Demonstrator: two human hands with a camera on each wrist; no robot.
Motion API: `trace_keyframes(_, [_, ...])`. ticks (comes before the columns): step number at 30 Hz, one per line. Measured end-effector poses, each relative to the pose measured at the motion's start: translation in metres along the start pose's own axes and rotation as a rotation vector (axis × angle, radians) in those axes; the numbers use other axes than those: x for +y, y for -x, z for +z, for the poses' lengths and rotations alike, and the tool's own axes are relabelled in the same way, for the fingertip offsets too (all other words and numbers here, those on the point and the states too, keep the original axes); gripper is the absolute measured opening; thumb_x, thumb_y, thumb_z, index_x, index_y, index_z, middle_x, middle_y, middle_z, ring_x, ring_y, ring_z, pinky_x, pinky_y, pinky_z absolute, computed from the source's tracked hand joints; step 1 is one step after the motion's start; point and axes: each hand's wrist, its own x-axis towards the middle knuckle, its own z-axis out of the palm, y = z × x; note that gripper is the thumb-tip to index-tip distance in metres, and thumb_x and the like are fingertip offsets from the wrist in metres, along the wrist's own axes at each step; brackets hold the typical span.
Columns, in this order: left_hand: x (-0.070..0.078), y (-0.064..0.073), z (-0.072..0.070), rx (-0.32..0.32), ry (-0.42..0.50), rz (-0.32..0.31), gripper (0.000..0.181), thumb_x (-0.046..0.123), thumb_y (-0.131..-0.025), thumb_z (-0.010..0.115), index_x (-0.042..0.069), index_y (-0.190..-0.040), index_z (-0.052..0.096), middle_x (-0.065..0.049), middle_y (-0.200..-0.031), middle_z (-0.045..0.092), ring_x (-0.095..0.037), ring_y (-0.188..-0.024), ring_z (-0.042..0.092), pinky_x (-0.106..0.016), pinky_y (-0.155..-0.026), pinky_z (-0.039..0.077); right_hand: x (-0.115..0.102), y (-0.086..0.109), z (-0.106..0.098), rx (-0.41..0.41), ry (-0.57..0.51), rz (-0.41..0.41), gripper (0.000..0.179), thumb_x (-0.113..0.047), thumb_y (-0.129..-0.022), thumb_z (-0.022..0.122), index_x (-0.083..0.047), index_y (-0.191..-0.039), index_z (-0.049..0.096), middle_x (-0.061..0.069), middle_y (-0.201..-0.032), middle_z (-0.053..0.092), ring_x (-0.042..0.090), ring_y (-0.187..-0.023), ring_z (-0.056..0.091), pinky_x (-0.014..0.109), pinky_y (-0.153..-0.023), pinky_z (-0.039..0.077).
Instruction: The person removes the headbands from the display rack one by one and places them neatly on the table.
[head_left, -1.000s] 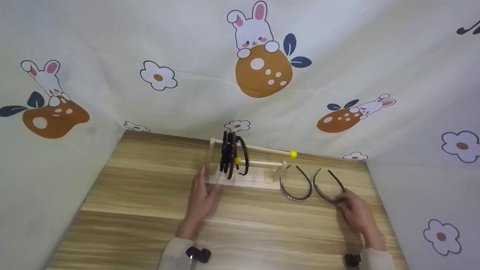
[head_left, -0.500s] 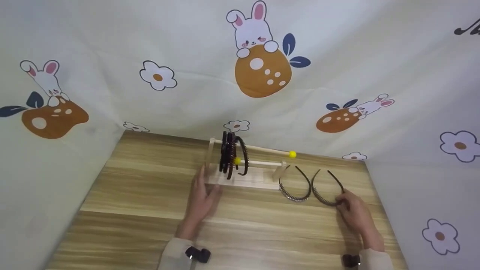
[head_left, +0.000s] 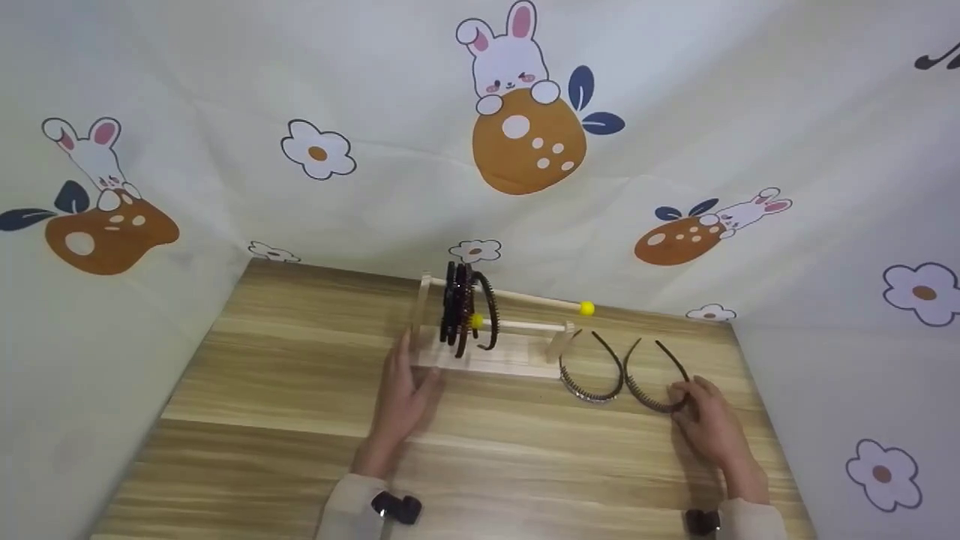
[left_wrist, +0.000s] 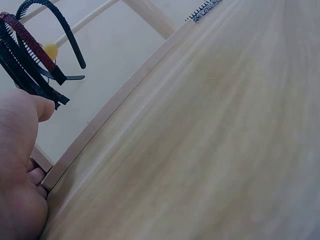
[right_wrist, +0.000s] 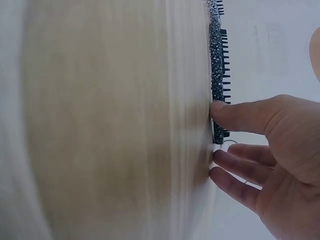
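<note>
A pale wooden headband rack (head_left: 510,367) stands near the wall, with several dark toothed headbands (head_left: 459,311) hung at its left end, one of them glittery red. My left hand (head_left: 401,401) holds the rack's lower left corner, fingers at its end and thumb at the front. On the table to the right lie two toothed headbands. The sparkly headband (head_left: 592,397) lies closest to the rack. At the right side of the other, dark headband (head_left: 637,394), my right hand (head_left: 709,420) pinches the band; its thumb presses the glittery front while the index finger is hidden in the right wrist view.
Two rods with yellow ball ends (head_left: 587,308) run across the rack at different heights. The wood-grain table (head_left: 300,367) meets a cloth-covered wall (head_left: 390,195) printed with rabbits and flowers behind and at both sides.
My right hand's fingers have shifted slightly on the dark headband, which has moved a little to the left. The left hand and the rack stay in place.
</note>
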Motion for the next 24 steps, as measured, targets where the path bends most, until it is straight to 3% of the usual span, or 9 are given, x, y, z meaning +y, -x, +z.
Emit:
trace_keyframes(5, [0.0, 0.0, 0.0, -0.001, -0.023, -0.012, 0.088, 0.027, -0.109, 0.074, 0.008, -0.176, 0.021, -0.025, -0.179, 0.026, -0.051, -0.159, 0.034, -0.077, -0.125, 0.032, -0.012, -0.002, 0.0, 0.087, 0.021, -0.038, 0.055, 0.009, -0.088, 0.085, 0.008, -0.14, 0.067, 0.045, -0.153, 0.05, 0.068, -0.134, 0.054, 0.081, -0.108, 0.047])
trace_keyframes(13, [-0.003, -0.001, -0.001, -0.01, -0.02, -0.015, 0.088, 0.03, -0.109, 0.073, 0.013, -0.178, 0.02, -0.024, -0.179, 0.026, -0.051, -0.156, 0.038, -0.078, -0.122, 0.037, -0.033, -0.008, 0.007, 0.163, -0.044, -0.061, 0.052, 0.005, -0.096, 0.081, 0.004, -0.145, 0.065, 0.039, -0.155, 0.051, 0.064, -0.138, 0.052, 0.08, -0.108, 0.046])
trace_keyframes(22, [-0.002, 0.001, 0.0, -0.002, -0.039, -0.004, 0.086, 0.025, -0.11, 0.072, 0.006, -0.176, 0.021, -0.027, -0.179, 0.024, -0.054, -0.157, 0.035, -0.078, -0.124, 0.033, -0.059, -0.01, 0.018, 0.327, -0.07, -0.199, 0.043, 0.005, -0.094, 0.083, 0.002, -0.136, 0.072, 0.03, -0.142, 0.066, 0.055, -0.131, 0.061, 0.068, -0.104, 0.051])
trace_keyframes(24, [-0.002, 0.001, 0.0, -0.002, -0.03, -0.004, 0.086, 0.023, -0.109, 0.072, 0.004, -0.175, 0.021, -0.027, -0.179, 0.025, -0.053, -0.158, 0.035, -0.077, -0.126, 0.032, -0.065, -0.011, 0.021, 0.36, -0.069, -0.22, 0.04, 0.005, -0.094, 0.082, 0.001, -0.133, 0.074, 0.026, -0.137, 0.069, 0.051, -0.128, 0.064, 0.057, -0.104, 0.052])
